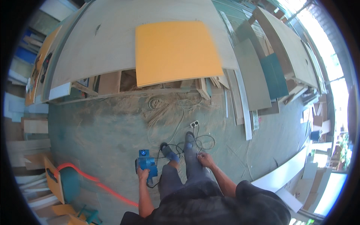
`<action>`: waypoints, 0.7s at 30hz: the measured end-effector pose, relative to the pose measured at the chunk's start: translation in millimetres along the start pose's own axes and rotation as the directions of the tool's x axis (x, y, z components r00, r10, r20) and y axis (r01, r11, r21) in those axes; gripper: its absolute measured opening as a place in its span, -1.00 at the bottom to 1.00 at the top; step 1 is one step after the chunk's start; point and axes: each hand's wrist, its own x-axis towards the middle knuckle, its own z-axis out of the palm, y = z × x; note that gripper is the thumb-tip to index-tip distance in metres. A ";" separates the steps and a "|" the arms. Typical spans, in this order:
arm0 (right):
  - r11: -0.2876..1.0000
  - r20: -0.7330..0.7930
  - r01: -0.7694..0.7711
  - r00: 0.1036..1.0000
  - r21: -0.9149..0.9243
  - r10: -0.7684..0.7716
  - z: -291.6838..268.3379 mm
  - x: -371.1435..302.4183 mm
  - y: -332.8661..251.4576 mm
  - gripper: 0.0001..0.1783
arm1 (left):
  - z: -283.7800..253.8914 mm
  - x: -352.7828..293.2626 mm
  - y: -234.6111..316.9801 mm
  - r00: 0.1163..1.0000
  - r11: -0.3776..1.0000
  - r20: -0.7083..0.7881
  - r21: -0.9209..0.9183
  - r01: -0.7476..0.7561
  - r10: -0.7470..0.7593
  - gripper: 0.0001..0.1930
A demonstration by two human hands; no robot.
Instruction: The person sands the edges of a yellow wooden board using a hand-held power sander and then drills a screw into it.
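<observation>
My left hand [143, 173] is wrapped round the grip of a blue corded power tool [146, 162] that looks like an electric planer. It hangs beside my left leg, above the floor. The fingers of my right hand [205, 159] are closed in front of my right thigh, and the black cord [205, 148] appears to run to its fingertips. Loops of that cord lie around my feet. A white socket block [194, 124] with plugs in it rests on the floor ahead of my right foot.
Ahead stands a large workbench [101, 45] with a yellow board [176, 52] overhanging its near edge. Sawdust and strips [161, 112] litter the floor below. Panels [251, 71] lean at the right. An orange hose [101, 183] crosses the floor at left; a white board [281, 170] lies right.
</observation>
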 end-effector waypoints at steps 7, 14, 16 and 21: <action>0.925 0.025 -0.280 0.959 0.255 0.283 -45.0 -54.2 76.3 -0.59 | 10.6 -25.3 41.9 0.981 0.941 0.110 0.282 -0.186 0.161 -0.22; 0.672 0.003 -0.511 0.798 0.536 0.603 -75.9 -138.4 139.3 -0.64 | 36.2 -32.5 142.4 0.929 0.912 0.331 0.307 -0.271 0.165 -0.22; 0.627 0.014 -0.534 0.767 0.567 0.641 -70.2 -163.6 153.1 -0.66 | 57.5 -31.6 158.6 0.921 0.919 0.372 0.311 -0.244 0.119 -0.23; 0.604 0.087 -0.457 0.837 0.653 0.540 -71.1 -146.6 127.0 -0.67 | 106.7 33.0 199.2 0.892 0.809 0.352 0.413 -0.419 0.282 -0.39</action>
